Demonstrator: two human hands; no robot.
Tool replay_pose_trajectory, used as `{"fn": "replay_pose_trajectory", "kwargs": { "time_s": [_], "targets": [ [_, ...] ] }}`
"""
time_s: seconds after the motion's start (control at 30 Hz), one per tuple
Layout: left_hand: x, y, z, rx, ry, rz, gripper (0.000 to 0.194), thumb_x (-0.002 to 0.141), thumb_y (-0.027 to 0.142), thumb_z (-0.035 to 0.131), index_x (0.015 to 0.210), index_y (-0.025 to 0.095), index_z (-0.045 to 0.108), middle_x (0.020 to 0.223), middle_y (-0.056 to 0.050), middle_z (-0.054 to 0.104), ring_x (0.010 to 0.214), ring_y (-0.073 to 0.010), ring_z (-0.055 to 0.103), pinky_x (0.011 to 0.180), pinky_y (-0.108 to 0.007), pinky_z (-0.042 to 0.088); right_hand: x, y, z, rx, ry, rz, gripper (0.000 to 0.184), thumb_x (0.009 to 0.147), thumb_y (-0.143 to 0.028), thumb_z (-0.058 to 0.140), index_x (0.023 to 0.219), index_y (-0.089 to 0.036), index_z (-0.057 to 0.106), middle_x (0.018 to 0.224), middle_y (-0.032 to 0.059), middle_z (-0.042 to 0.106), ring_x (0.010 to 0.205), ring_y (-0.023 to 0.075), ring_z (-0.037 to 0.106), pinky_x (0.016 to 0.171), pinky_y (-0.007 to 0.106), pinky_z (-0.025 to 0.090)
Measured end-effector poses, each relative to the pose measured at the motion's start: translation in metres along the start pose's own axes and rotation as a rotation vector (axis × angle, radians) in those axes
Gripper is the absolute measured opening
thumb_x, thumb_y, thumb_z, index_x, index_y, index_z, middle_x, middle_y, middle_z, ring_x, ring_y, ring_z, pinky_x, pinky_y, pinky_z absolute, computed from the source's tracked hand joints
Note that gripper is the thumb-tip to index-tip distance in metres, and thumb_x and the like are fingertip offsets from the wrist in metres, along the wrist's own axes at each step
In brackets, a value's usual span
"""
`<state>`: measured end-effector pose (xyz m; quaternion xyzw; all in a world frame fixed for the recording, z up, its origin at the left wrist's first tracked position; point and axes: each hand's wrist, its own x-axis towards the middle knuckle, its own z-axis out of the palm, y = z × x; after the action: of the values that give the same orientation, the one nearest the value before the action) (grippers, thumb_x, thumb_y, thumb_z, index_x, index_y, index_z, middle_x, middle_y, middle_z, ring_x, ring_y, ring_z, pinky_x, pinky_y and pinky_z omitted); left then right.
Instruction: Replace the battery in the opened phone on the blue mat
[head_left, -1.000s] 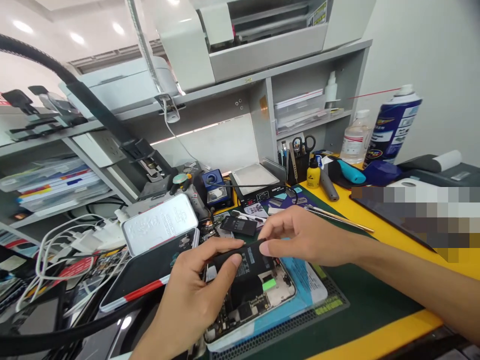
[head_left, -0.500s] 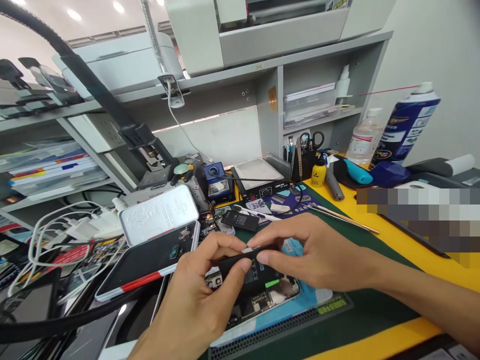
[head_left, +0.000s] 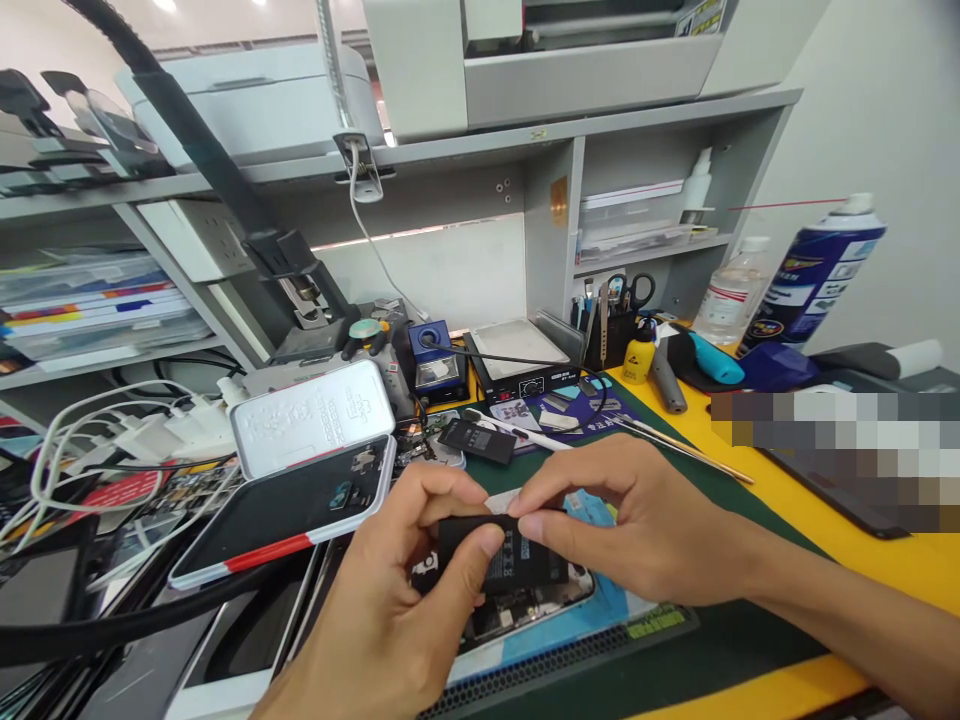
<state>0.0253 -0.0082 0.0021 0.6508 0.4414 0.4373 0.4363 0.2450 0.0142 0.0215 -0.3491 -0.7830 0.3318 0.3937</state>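
Note:
A black phone battery (head_left: 534,566) with pale print is tilted above an opened phone (head_left: 517,622), whose bare circuit board and camera corner show below it. My left hand (head_left: 409,580) grips the battery's left end, thumb on its face and fingers behind. At the upper edge, my right hand (head_left: 637,515) pinches with thumb and index finger. A whitish strip (head_left: 501,502) shows behind that edge between my fingertips; whether it is attached there I cannot tell. Under the phone lies a light blue pad (head_left: 615,580). Fingers hide parts of the battery and phone.
Another black battery (head_left: 477,440) lies beyond my hands. On the left are an open phone tin (head_left: 285,510) and piled phones. Tweezers (head_left: 690,450) lie on the right. A heating plate (head_left: 517,355) and a yellow bottle (head_left: 639,355) stand behind.
The battery has tilted so more of its printed face shows, and its green tab is no longer visible. Both hands keep their grip. The camera view has shifted slightly.

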Motion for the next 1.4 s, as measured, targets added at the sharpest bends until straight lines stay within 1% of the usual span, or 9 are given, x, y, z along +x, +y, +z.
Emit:
{"fn": "replay_pose_trajectory", "kwargs": {
  "time_s": [0.23, 0.4, 0.53, 0.6, 0.7, 1.0, 1.07, 1.23, 1.4],
  "targets": [
    [-0.002, -0.001, 0.002, 0.01, 0.004, 0.0, 0.015, 0.096, 0.045, 0.059, 0.102, 0.033, 0.055, 0.092, -0.001, 0.065, 0.066, -0.0161, 0.056, 0.052, -0.026, 0.063, 0.0, 0.001, 0.002, -0.012, 0.003, -0.005, 0.007, 0.087, -0.028, 0.07, 0.087, -0.028, 0.077, 0.079, -0.0012, 0.078, 0.064, 0.0179, 0.069, 0.058, 0.028, 0.053],
    [0.0, -0.002, 0.002, 0.015, -0.005, -0.005, 0.017, 0.095, 0.047, 0.06, 0.102, 0.033, 0.055, 0.088, 0.0, 0.063, 0.066, -0.0167, 0.057, 0.051, -0.025, 0.059, 0.0, 0.001, 0.001, -0.033, -0.032, 0.016, 0.008, 0.087, -0.03, 0.068, 0.088, -0.029, 0.076, 0.08, -0.0007, 0.078, 0.065, 0.0187, 0.069, 0.058, 0.03, 0.053],
    [0.0, 0.0, -0.002, -0.049, 0.011, -0.025, 0.015, 0.096, 0.044, 0.06, 0.105, 0.033, 0.055, 0.09, -0.001, 0.062, 0.071, -0.0178, 0.059, 0.052, -0.026, 0.061, 0.0, 0.0, -0.003, 0.047, -0.006, 0.047, 0.025, 0.085, -0.03, 0.071, 0.11, -0.031, 0.073, 0.08, -0.0017, 0.077, 0.067, 0.0193, 0.071, 0.058, 0.029, 0.055],
    [0.0, 0.001, -0.003, -0.069, 0.017, -0.045, 0.016, 0.095, 0.043, 0.061, 0.106, 0.032, 0.054, 0.09, -0.002, 0.062, 0.071, -0.0181, 0.06, 0.052, -0.027, 0.062, -0.001, 0.001, -0.003, 0.072, 0.012, 0.059, 0.03, 0.083, -0.03, 0.073, 0.112, -0.032, 0.072, 0.078, -0.0024, 0.077, 0.065, 0.0193, 0.071, 0.055, 0.029, 0.055],
    [0.0, 0.002, -0.003, -0.087, 0.019, -0.056, 0.016, 0.094, 0.044, 0.062, 0.105, 0.034, 0.056, 0.088, -0.001, 0.061, 0.069, -0.0177, 0.057, 0.052, -0.027, 0.062, -0.001, 0.004, -0.002, 0.057, 0.035, 0.039, 0.023, 0.082, -0.029, 0.074, 0.105, -0.032, 0.074, 0.076, -0.0026, 0.076, 0.064, 0.019, 0.071, 0.056, 0.028, 0.055],
    [-0.003, 0.008, 0.001, -0.088, 0.068, -0.079, 0.018, 0.089, 0.044, 0.069, 0.1, 0.035, 0.059, 0.088, 0.002, 0.064, 0.071, -0.0172, 0.058, 0.052, -0.024, 0.06, -0.001, 0.005, 0.0, -0.081, -0.013, -0.007, 0.021, 0.088, -0.034, 0.071, 0.107, -0.032, 0.077, 0.084, -0.0037, 0.078, 0.068, 0.0166, 0.072, 0.06, 0.024, 0.056],
    [-0.001, 0.007, -0.002, -0.087, 0.05, -0.074, 0.016, 0.091, 0.041, 0.068, 0.102, 0.034, 0.059, 0.089, 0.002, 0.064, 0.07, -0.0159, 0.058, 0.052, -0.024, 0.06, 0.0, 0.003, 0.0, -0.087, -0.014, -0.041, 0.018, 0.089, -0.031, 0.07, 0.105, -0.033, 0.078, 0.084, -0.0046, 0.079, 0.067, 0.0153, 0.072, 0.06, 0.023, 0.055],
    [0.004, 0.001, -0.008, -0.014, -0.093, 0.004, 0.017, 0.094, 0.043, 0.063, 0.106, 0.033, 0.056, 0.092, -0.001, 0.064, 0.072, -0.0171, 0.062, 0.053, -0.026, 0.064, -0.001, 0.0, 0.0, -0.121, 0.006, -0.119, 0.017, 0.091, -0.027, 0.069, 0.105, -0.031, 0.078, 0.087, -0.0036, 0.08, 0.068, 0.0152, 0.072, 0.062, 0.024, 0.056],
    [0.0, 0.001, -0.004, -0.028, 0.0, -0.001, 0.016, 0.092, 0.039, 0.065, 0.104, 0.031, 0.056, 0.09, 0.0, 0.065, 0.068, -0.016, 0.058, 0.053, -0.025, 0.061, -0.002, 0.001, 0.004, -0.135, 0.028, -0.164, 0.015, 0.09, -0.021, 0.069, 0.101, -0.027, 0.077, 0.088, -0.0017, 0.081, 0.069, 0.0152, 0.074, 0.063, 0.024, 0.056]
  ]
}}
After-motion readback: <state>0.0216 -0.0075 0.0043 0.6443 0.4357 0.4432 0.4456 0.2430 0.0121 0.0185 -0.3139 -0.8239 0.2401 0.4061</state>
